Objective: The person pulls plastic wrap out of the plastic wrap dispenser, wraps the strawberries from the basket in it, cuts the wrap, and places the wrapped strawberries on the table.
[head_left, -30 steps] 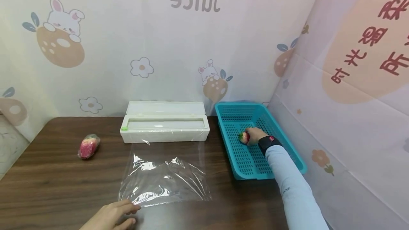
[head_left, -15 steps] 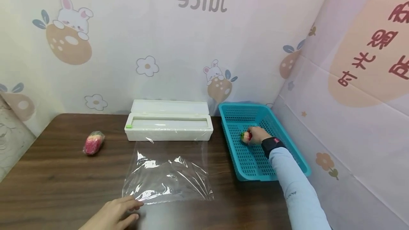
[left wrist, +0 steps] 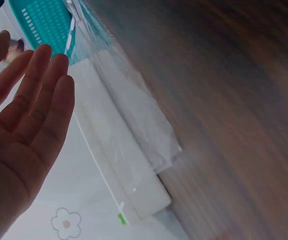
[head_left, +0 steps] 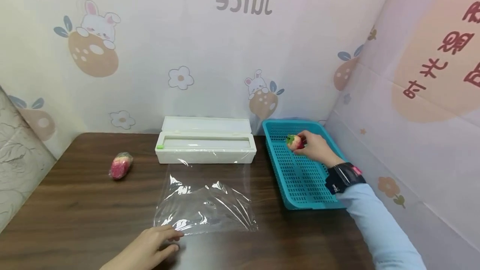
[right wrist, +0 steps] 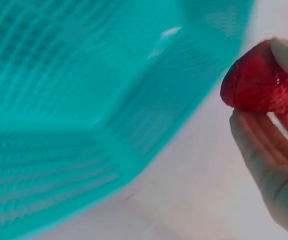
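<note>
My right hand (head_left: 316,148) holds a strawberry (head_left: 294,142), red with a pale top and green leaves, above the teal basket (head_left: 280,178). In the right wrist view the thumb and fingers grip its glossy red body (right wrist: 261,82). My left hand (head_left: 150,245) lies at the near left corner of a sheet of clear cling film (head_left: 206,209); the left wrist view shows its fingers fairly straight and nothing in them. The film runs from a white cling film dispenser (head_left: 205,156) with its lid up. Left of it lies a second strawberry (head_left: 121,166) wrapped in film.
Everything stands on a dark wooden table (head_left: 67,203). A printed wall covering (head_left: 210,53) closes off the back and the right side. The basket stands close to the right wall.
My right hand has lifted the strawberry from the basket floor. The left hand stays by the film's near corner. The head view has turned a little to the left.
</note>
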Motion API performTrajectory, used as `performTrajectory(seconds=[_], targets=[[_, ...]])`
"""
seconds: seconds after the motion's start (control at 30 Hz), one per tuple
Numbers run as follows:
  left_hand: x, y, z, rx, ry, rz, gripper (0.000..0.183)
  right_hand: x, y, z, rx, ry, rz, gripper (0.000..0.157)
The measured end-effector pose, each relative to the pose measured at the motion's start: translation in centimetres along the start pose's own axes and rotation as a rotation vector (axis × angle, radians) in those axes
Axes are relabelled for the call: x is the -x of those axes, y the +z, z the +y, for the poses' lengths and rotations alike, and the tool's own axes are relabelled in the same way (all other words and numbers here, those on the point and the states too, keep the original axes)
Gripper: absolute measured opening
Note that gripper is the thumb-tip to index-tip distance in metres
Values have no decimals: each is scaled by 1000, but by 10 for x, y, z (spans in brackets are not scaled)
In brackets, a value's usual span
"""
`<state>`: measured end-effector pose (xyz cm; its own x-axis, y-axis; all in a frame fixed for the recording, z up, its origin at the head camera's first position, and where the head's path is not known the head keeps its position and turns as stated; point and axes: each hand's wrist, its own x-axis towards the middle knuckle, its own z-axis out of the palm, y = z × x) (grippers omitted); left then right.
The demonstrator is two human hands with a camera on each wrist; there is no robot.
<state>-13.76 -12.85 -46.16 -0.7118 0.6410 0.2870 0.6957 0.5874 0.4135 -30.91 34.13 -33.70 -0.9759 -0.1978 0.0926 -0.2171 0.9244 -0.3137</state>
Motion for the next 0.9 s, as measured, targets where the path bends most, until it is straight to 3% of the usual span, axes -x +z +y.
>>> performTrajectory(seconds=[0.1,0.17,0.27,0.37,0.47,0.63,0.77,0.9], targets=[[-8,4,6,21,24,43,19,21,-5,-31,-128,13,43,56],[-12,7,10,11,64,111,18,33,2,-53,-245,20,38,59],[-21,9,15,34,68,231,20,52,25,-82,-458,51,1,61],[-32,9,20,76,22,388,23,70,55,-108,-700,122,-35,59],[-46,7,25,133,-27,480,27,85,87,-129,-974,172,-107,56],[-71,14,39,241,-131,418,45,97,126,-161,-1326,211,-275,61],[-83,26,49,303,-216,402,64,99,141,-180,-1414,218,-308,64],[-86,32,52,229,-197,471,72,103,148,-190,-1455,216,-309,62]])
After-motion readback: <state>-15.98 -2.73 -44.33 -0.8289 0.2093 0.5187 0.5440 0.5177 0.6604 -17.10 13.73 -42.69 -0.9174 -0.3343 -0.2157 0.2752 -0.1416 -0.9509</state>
